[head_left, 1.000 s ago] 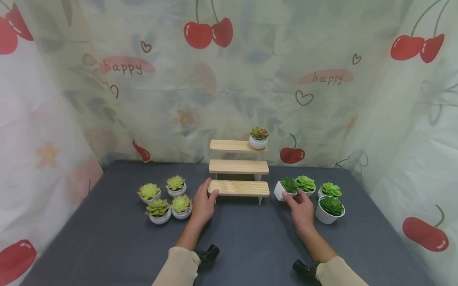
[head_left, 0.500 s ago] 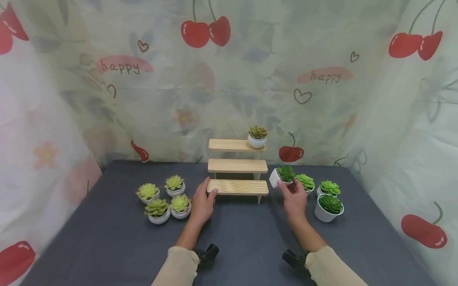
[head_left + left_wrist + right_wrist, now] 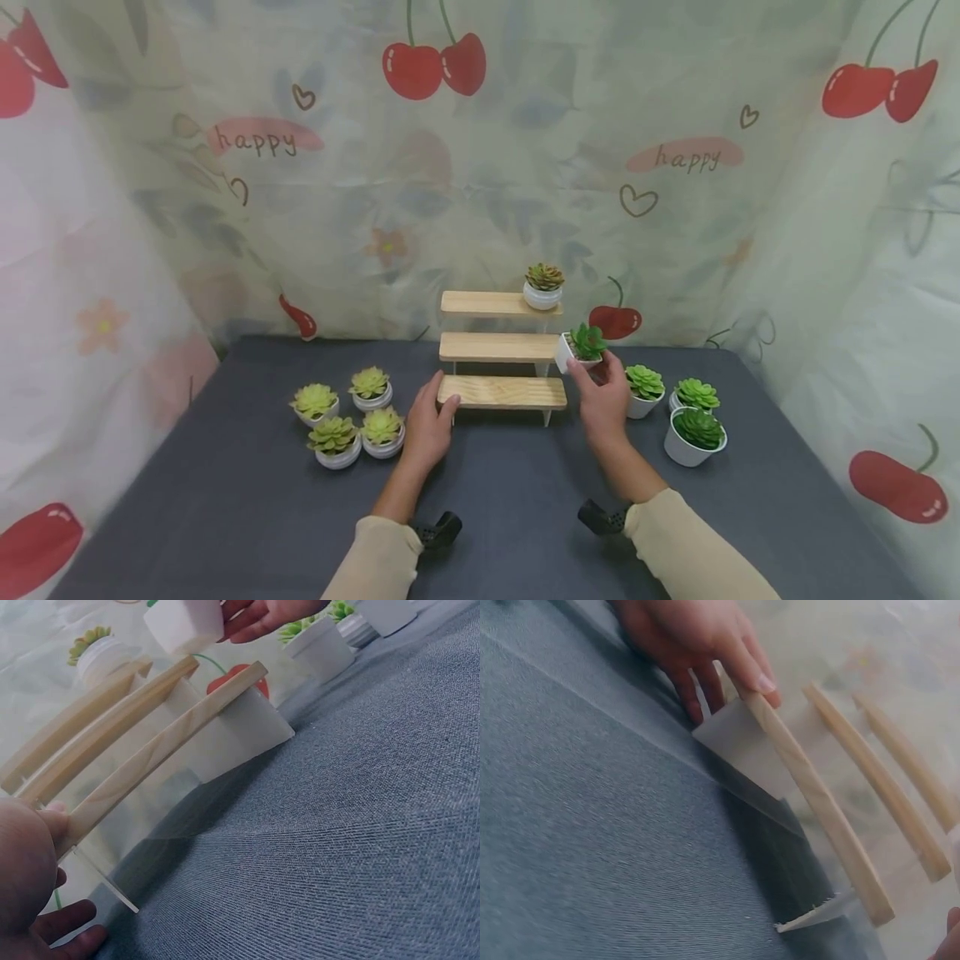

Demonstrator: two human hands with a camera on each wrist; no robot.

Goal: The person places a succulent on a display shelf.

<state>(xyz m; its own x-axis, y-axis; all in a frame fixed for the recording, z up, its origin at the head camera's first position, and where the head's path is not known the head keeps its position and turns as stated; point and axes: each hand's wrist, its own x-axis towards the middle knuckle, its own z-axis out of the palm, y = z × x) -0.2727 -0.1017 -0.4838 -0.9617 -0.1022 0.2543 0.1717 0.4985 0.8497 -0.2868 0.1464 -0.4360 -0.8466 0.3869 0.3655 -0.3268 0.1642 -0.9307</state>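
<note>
A three-tier wooden display stand (image 3: 501, 392) with clear supports stands mid-table against the back. My left hand (image 3: 429, 429) holds the left end of its lowest board, the thumb at the front edge; in the left wrist view the other fingers (image 3: 71, 922) extend below the board. My right hand (image 3: 606, 408) grips a dark green succulent in a square white pot (image 3: 567, 354), raised beside the right end of the middle board and tilted slightly. On the top board's right end sits a reddish-green succulent in a round white pot (image 3: 542, 297).
Several pale green potted succulents (image 3: 337, 450) are grouped left of the stand on the dark grey cloth (image 3: 510, 517). To the right stand a bright green one (image 3: 643, 383), another bright green one (image 3: 697, 393) and a darker one (image 3: 695, 442). A cherry-printed curtain (image 3: 480, 200) surrounds the table.
My right hand has lifted the square-potted succulent off the table and carried it up and left toward the middle board. The left hand stays on the stand.
</note>
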